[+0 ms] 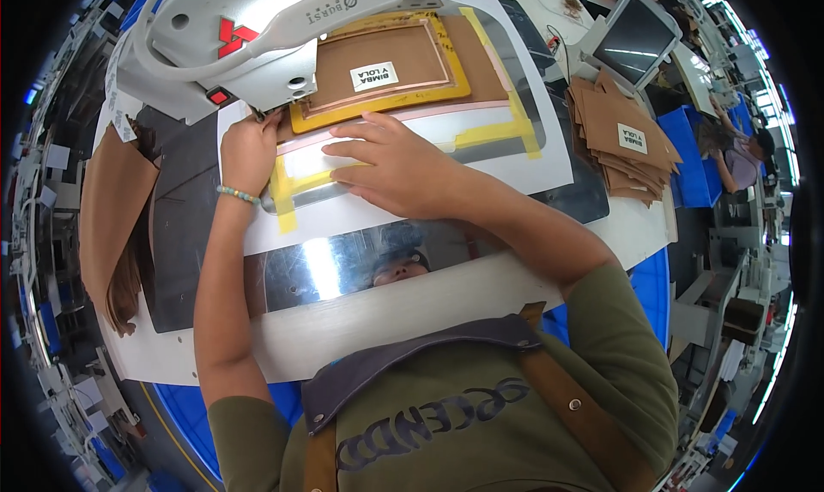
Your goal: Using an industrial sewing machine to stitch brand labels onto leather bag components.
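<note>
My left hand point(249, 153), a beaded bracelet at its wrist, has its bent fingers at the lower edge of the white machine point(223, 59), beside a brown sheet's corner; what they grip, if anything, is hidden. My right hand point(382, 162) lies with fingers spread over a white plate point(481, 123) marked with yellow tape and a pink strip. Beyond it a yellow frame point(455, 72) surrounds a brown piece with a white label point(373, 75), on a larger brown sheet point(485, 80). A white sheet point(549, 166) lies beneath these.
Brown sheets are piled at left point(116, 217); a labelled brown stack point(614, 153) sits at right. A screen point(631, 37) stands at back right, with a blue bin point(691, 170) and a co-worker point(738, 157) beyond. The dark board point(184, 252) has a shiny metal front strip point(292, 277).
</note>
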Demonstrator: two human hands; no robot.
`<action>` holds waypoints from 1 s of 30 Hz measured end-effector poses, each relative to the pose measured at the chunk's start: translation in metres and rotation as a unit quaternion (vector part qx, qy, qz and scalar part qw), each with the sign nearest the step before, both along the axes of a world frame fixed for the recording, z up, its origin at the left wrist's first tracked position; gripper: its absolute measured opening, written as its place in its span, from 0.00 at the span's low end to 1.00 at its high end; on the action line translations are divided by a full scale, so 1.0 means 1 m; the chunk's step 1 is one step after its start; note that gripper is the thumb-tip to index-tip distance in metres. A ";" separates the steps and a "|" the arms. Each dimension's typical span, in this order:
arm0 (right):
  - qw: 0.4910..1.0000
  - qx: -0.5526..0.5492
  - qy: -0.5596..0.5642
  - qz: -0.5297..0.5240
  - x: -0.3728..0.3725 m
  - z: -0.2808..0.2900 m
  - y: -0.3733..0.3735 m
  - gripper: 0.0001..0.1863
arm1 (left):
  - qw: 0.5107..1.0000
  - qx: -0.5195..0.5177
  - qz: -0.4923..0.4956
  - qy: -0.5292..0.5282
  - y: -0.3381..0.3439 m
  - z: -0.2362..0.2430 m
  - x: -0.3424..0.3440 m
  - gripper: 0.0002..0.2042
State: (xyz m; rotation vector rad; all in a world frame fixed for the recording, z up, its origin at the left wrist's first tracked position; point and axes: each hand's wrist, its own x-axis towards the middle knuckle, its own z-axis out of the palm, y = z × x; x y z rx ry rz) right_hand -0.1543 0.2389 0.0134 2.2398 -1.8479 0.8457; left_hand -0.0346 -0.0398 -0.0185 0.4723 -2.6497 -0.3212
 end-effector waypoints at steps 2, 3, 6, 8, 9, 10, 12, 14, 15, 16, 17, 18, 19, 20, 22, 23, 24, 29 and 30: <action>1.000 -0.009 -0.004 0.012 0.000 0.003 0.000 0.13 | 0.981 0.180 0.010 -0.069 -0.004 0.023 0.009 0.13; 1.000 -0.012 -0.005 0.006 0.000 0.005 0.001 0.13 | 0.981 0.178 0.016 -0.069 -0.006 0.023 0.014 0.13; 1.000 -0.012 -0.013 -0.007 0.000 0.005 0.000 0.13 | 0.991 0.109 -0.053 -0.065 -0.022 0.043 0.046 0.15; 0.999 -0.012 -0.018 -0.032 -0.002 0.006 0.003 0.13 | 0.978 0.187 -0.011 -0.089 -0.030 0.070 0.091 0.14; 0.999 -0.017 -0.025 -0.017 -0.003 0.010 0.004 0.13 | 0.966 0.239 -0.006 -0.098 -0.030 0.081 0.123 0.14; 0.998 0.033 -0.052 -0.033 -0.003 0.010 0.004 0.14 | 0.966 0.238 0.012 -0.102 -0.027 0.090 0.155 0.14; 0.993 0.081 -0.083 -0.031 -0.005 0.012 0.006 0.14 | 0.913 0.366 0.051 -0.174 -0.019 0.109 0.212 0.20; 0.995 0.079 -0.041 -0.054 -0.005 0.011 0.004 0.15 | 0.907 0.366 0.105 -0.181 -0.012 0.117 0.267 0.23; 0.995 0.079 -0.047 -0.035 -0.006 0.011 0.005 0.15 | 0.902 0.365 0.134 -0.188 -0.009 0.121 0.292 0.26; 0.996 0.063 -0.039 -0.040 -0.007 0.010 0.004 0.14 | 0.900 0.378 0.139 -0.165 -0.010 0.115 0.318 0.32; 0.997 0.050 -0.028 -0.049 -0.008 0.010 0.004 0.14 | 0.897 0.381 0.154 -0.163 -0.007 0.112 0.336 0.32; 0.998 0.052 -0.030 -0.035 -0.006 0.011 0.004 0.14 | 0.899 0.356 0.209 -0.148 -0.005 0.108 0.351 0.33; 0.997 0.061 -0.034 -0.045 -0.003 0.011 0.004 0.14 | 0.897 0.329 0.263 -0.134 -0.004 0.101 0.366 0.35; 0.996 0.068 -0.035 -0.052 -0.001 0.014 0.003 0.14 | 0.898 0.327 0.283 -0.077 -0.010 0.083 0.394 0.35; 0.996 0.073 -0.032 -0.049 0.000 0.014 0.001 0.14 | 0.887 0.326 0.326 -0.021 -0.017 0.064 0.408 0.35; 0.995 0.076 -0.035 -0.054 0.002 0.013 -0.001 0.14 | 0.875 0.319 0.363 0.028 -0.022 0.055 0.415 0.35; 0.995 0.077 -0.031 -0.048 0.003 0.014 -0.002 0.14 | 0.863 0.335 0.374 0.057 -0.026 0.049 0.416 0.35; 0.994 0.085 -0.041 -0.054 0.005 0.014 -0.005 0.15 | 0.847 0.332 0.400 0.113 -0.038 0.031 0.415 0.31; 0.994 0.086 -0.040 -0.046 0.005 0.015 -0.006 0.15 | 0.864 0.328 0.350 0.156 -0.034 0.030 0.410 0.28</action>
